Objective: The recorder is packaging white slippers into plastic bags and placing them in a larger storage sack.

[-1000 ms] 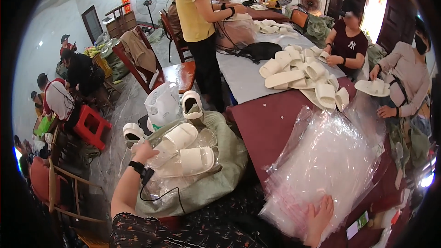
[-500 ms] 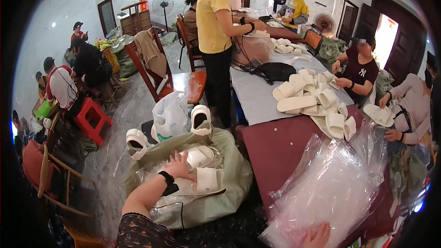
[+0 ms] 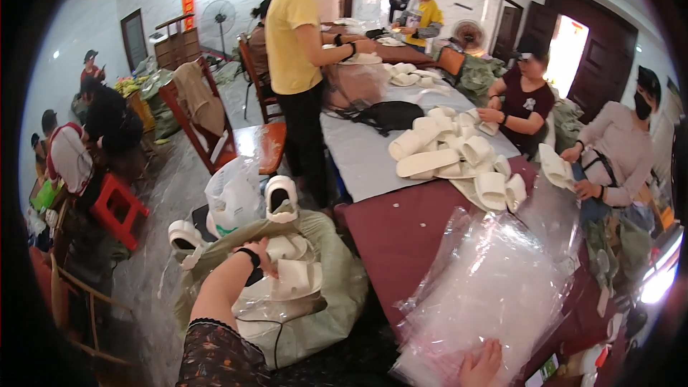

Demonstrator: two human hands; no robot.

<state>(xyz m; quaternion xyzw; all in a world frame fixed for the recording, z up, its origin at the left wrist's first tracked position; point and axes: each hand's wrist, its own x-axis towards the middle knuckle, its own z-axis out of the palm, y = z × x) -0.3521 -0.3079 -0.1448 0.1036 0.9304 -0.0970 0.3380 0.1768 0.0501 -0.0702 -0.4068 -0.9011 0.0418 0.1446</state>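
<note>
My left hand (image 3: 262, 256) reaches into an open pale-green woven sack (image 3: 342, 294), beside white slippers (image 3: 296, 277) that lie among crinkled clear plastic. A finger or thumb points down against the left edge of the nearest slipper. The other fingers are partly hidden, so whether they grip it does not show. On the right, my right hand (image 3: 481, 365) lies with stretched fingers on a stack of clear plastic bags (image 3: 487, 283), near its lower edge. A white shoe (image 3: 281, 198) and another white shoe (image 3: 186, 236) stand at the sack's far rim.
A pile of white slippers (image 3: 459, 150) covers part of the long table (image 3: 358, 154), beside a black bag (image 3: 387, 116). Several people work around it. A wooden chair (image 3: 247, 145), a red stool (image 3: 120, 209) and a white plastic bag (image 3: 233, 193) stand to the left.
The view has swung right. My left hand has shifted toward the slippers, its fingers no longer spread. My right hand stays on the bags. The person at far right has tilted a white slipper up.
</note>
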